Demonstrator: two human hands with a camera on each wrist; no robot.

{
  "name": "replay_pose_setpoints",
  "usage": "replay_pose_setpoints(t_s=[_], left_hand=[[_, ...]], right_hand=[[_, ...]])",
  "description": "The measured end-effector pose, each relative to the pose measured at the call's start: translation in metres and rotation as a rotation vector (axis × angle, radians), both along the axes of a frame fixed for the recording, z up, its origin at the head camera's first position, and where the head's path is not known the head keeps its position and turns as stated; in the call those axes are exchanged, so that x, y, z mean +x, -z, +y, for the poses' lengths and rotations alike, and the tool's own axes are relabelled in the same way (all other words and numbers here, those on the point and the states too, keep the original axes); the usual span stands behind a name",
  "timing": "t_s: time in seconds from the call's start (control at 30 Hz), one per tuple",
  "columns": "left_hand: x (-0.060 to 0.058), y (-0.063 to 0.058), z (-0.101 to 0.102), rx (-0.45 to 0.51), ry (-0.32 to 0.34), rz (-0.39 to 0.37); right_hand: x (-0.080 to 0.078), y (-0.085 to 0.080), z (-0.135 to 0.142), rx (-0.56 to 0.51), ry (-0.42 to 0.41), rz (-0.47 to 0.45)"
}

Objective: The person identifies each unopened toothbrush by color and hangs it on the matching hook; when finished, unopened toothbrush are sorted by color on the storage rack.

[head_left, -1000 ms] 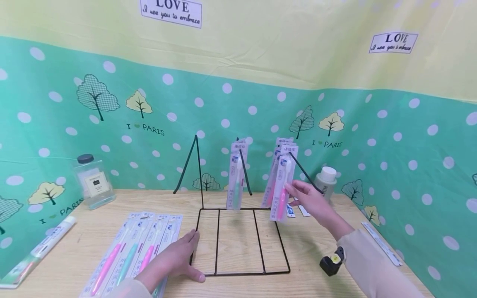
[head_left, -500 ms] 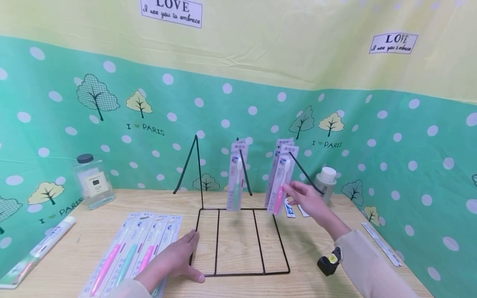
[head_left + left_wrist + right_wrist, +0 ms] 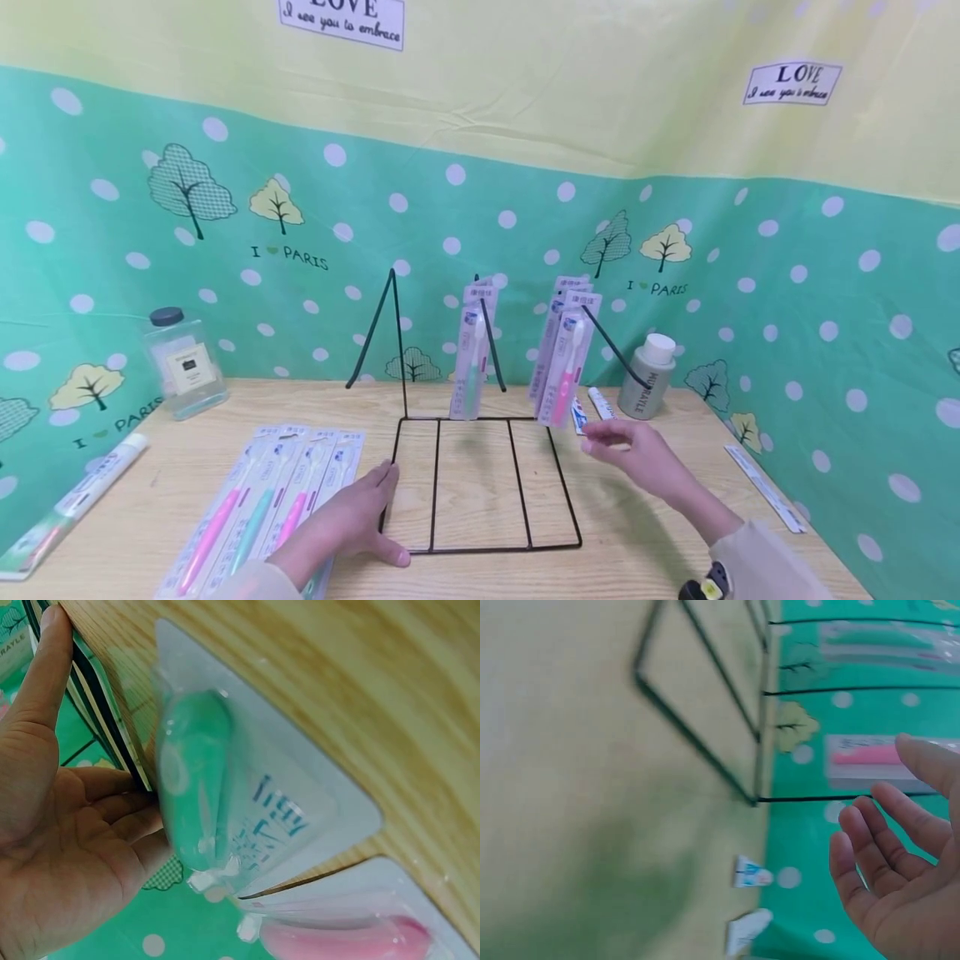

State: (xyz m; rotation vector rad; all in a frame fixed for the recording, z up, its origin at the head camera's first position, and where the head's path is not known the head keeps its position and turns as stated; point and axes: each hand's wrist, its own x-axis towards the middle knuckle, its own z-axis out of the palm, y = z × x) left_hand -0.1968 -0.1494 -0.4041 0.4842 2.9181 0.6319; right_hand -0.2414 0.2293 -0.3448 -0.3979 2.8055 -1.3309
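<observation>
A black wire display rack [image 3: 435, 483] stands mid-table. My left hand [image 3: 360, 517] rests at its front left corner, thumb along the front and fingers by the side bar. From the right hook hang several packaged toothbrushes, the front one a pink toothbrush [image 3: 567, 367]. Packs with a green toothbrush [image 3: 472, 358] in front hang on the middle hook; the left hook is bare. My right hand [image 3: 637, 458] holds nothing, below and right of the pink toothbrush, fingers loosely bent. Beside my left wrist, several packs lie in a row, including a green toothbrush [image 3: 199, 780].
A glass bottle with a black cap [image 3: 183, 367] and a long toothpaste tube [image 3: 82, 496] are at the left. Behind the right hand stand a grey bottle [image 3: 648, 379] and a small tube [image 3: 602, 404]. A narrow flat strip [image 3: 765, 487] lies along the right side.
My right hand has let go of the front pink toothbrush on the right hook and drawn down and to the right. That pack now hangs free. The left hand keeps its place on the rack.
</observation>
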Motion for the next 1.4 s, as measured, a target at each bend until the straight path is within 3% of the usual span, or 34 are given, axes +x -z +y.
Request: replay_pose_setpoints(t_s=[0.23, 0.5, 0.7, 0.97, 1.4], left_hand=[[0.001, 0.000, 0.000, 0.008, 0.000, 0.008], [0.001, -0.002, 0.001, 0.010, 0.010, 0.012], [0.001, -0.003, 0.001, 0.009, 0.010, -0.001], [0.001, -0.002, 0.000, 0.008, 0.006, -0.004], [0.000, -0.003, 0.000, 0.015, 0.012, -0.002]], right_hand=[[0.021, 0.028, 0.001, 0.050, -0.108, -0.028], [0.036, 0.051, -0.004, 0.186, -0.256, -0.062], [0.042, 0.058, -0.013, 0.278, -0.217, -0.035], [0.038, 0.067, -0.025, 0.386, -0.164, -0.001], [0.035, 0.067, -0.030, 0.394, -0.107, -0.004]])
